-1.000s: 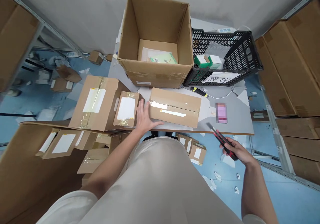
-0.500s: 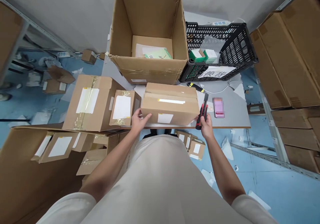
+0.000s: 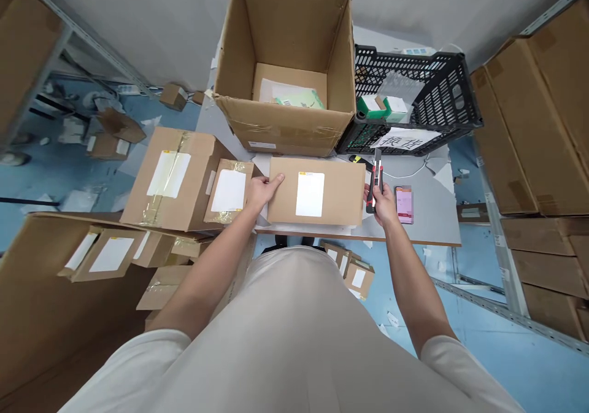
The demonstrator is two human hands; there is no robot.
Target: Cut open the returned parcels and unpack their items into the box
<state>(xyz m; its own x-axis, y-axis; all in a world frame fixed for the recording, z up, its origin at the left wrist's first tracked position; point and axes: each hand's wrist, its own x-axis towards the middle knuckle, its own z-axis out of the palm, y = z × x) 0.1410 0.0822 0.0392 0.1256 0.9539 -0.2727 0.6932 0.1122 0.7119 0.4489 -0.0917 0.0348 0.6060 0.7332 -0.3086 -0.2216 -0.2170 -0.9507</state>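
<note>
Clearly, your left hand (image 3: 262, 191) has the carton (image 3: 332, 192) by its left end, thumb on top, while your right hand (image 3: 383, 204) grips a box cutter (image 3: 372, 192), its fingers at the carton's right end. The carton lies between your hands near the front edge of the table (image 3: 435, 223). Your likeliest trouble is the bare blade (image 3: 378, 156), pointing away from you: turning the carton with that same hand could nick the cardboard or cut you. Pulling too far could tip the carton off the edge, and a slip could knock the phone (image 3: 405, 205). Count one carton with one white label (image 3: 310, 194) showing, two taped boxes (image 3: 172, 183) to its left, one big open box (image 3: 285, 124), one black crate (image 3: 461, 81), one phone, one box cutter and one partly hidden yellow-and-black tool (image 3: 356, 159).
</note>
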